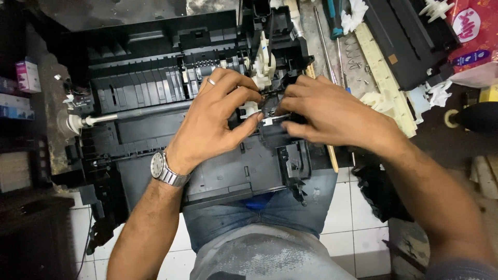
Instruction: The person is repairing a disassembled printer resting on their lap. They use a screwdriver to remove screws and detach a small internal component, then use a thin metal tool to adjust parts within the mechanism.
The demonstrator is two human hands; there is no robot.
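An opened black printer chassis (145,83) lies across my lap and the workbench edge, with its metal roller shaft (129,113) running left to right. My left hand (215,119), with a ring and a wristwatch, pinches a small white and black part (264,120) at the chassis's right side. My right hand (332,114) grips the same small part from the right, fingertips meeting my left thumb. White plastic gear pieces (264,59) stand just behind my fingers.
A cream plastic strip (384,78), metal rods (324,46), springs and screws lie on the bench at the right. Another black printer section (410,36) sits at top right beside a red packet (474,31). Small boxes (26,78) stand at the left. White floor tiles (353,228) show below.
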